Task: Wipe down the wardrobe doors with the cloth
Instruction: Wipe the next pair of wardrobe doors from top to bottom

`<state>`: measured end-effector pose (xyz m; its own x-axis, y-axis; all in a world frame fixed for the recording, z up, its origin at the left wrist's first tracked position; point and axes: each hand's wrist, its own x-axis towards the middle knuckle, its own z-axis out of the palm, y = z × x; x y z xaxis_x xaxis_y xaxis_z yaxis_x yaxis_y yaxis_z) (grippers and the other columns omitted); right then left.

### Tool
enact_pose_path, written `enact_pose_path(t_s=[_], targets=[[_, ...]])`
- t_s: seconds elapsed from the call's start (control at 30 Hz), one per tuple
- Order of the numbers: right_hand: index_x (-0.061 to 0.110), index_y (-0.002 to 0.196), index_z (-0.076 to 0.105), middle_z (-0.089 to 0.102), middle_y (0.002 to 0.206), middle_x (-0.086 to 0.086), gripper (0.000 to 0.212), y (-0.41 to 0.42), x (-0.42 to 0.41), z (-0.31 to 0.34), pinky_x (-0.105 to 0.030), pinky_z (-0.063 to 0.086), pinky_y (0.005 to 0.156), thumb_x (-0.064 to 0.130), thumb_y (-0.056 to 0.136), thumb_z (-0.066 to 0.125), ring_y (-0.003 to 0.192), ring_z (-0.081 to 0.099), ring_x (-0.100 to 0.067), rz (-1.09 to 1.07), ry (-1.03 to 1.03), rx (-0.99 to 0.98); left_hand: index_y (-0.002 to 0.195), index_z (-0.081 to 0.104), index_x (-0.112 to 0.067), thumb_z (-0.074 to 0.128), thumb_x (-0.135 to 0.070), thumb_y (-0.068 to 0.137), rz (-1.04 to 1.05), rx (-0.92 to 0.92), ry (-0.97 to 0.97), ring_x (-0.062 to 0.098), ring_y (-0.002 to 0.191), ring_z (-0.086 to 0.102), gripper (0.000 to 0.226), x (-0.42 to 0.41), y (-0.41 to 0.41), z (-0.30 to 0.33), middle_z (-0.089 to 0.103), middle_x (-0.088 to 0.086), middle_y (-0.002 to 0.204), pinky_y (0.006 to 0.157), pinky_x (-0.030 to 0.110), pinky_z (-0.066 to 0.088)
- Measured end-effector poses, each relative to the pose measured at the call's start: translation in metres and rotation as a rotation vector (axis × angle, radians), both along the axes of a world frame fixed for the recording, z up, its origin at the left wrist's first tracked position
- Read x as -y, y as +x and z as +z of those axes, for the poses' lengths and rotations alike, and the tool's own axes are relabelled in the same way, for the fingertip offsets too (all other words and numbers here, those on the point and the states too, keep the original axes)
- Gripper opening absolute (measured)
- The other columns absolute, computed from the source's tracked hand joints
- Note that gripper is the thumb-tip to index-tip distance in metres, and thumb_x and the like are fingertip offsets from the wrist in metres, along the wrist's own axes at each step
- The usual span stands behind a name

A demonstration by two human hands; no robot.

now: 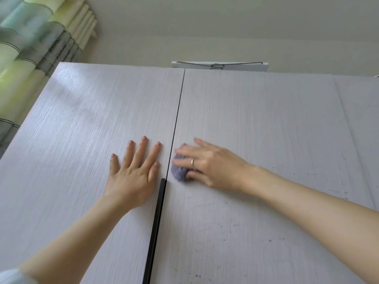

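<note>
Two pale wood-grain wardrobe doors fill the view, the left door [82, 124] and the right door [256, 119], split by a narrow dark gap. My left hand [133, 171] lies flat on the left door with fingers spread, just beside the gap. My right hand [209, 165] presses a small bunched grey-blue cloth [180, 173] against the right door next to the gap. Its fingers lie mostly straight over the cloth, and it is slightly blurred. Most of the cloth is hidden under the palm.
A long black handle strip [155, 232] runs down the left door's edge below my left hand. Small dark specks dot the lower right door. A white board with a wire hanger [219, 65] sits on top of the wardrobe. Green-grey curtains [30, 48] hang at the left.
</note>
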<state>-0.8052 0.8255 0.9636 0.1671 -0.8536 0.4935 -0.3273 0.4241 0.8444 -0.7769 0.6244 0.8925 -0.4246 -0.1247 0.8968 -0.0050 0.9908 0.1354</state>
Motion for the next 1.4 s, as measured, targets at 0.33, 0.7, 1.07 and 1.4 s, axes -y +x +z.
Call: enact_pose_path(t_s=[0.33, 0.7, 1.07, 1.4], targets=[[0.01, 0.119, 0.066, 0.061, 0.125, -0.013, 0.042, -0.011, 0.001, -0.061, -0.036, 0.032, 0.109, 0.028, 0.087, 0.044, 0.118, 0.057, -0.029, 0.099, -0.02, 0.097, 0.132, -0.034, -0.043, 0.001, -0.042, 0.097, 0.032, 0.001, 0.021, 0.021, 0.145, -0.018, 0.049, -0.001, -0.002, -0.007, -0.026, -0.007, 0.155, 0.115, 0.052, 0.002], [0.008, 0.119, 0.065, 0.059, 0.127, -0.016, 0.04, -0.012, -0.013, -0.038, -0.044, 0.029, 0.106, 0.017, 0.08, 0.06, 0.12, 0.055, -0.034, 0.161, -0.28, 0.107, 0.137, -0.028, -0.047, 0.004, -0.043, 0.098, -0.001, 0.034, 0.065, 0.018, 0.143, -0.022, 0.051, -0.003, 0.001, -0.015, -0.027, -0.01, 0.155, 0.115, 0.05, -0.005], [0.008, 0.124, 0.061, 0.055, 0.133, -0.013, 0.043, -0.011, -0.071, -0.005, -0.043, 0.023, 0.11, 0.021, 0.084, 0.052, 0.126, 0.05, -0.032, 0.107, -0.46, 0.146, 0.139, -0.022, -0.051, 0.006, -0.042, 0.099, -0.04, 0.067, 0.104, 0.016, 0.143, -0.023, 0.05, -0.003, 0.008, -0.018, -0.027, -0.012, 0.155, 0.115, 0.051, -0.006], [0.011, 0.122, 0.063, 0.058, 0.13, -0.011, 0.041, -0.016, -0.096, -0.043, -0.045, 0.034, 0.107, 0.028, 0.088, 0.05, 0.121, 0.055, -0.025, 0.093, -0.184, 0.04, 0.144, -0.016, -0.047, 0.002, -0.045, 0.098, -0.155, 0.11, 0.174, 0.019, 0.142, -0.027, 0.049, -0.018, 0.015, -0.03, -0.027, -0.009, 0.155, 0.112, 0.054, -0.012]])
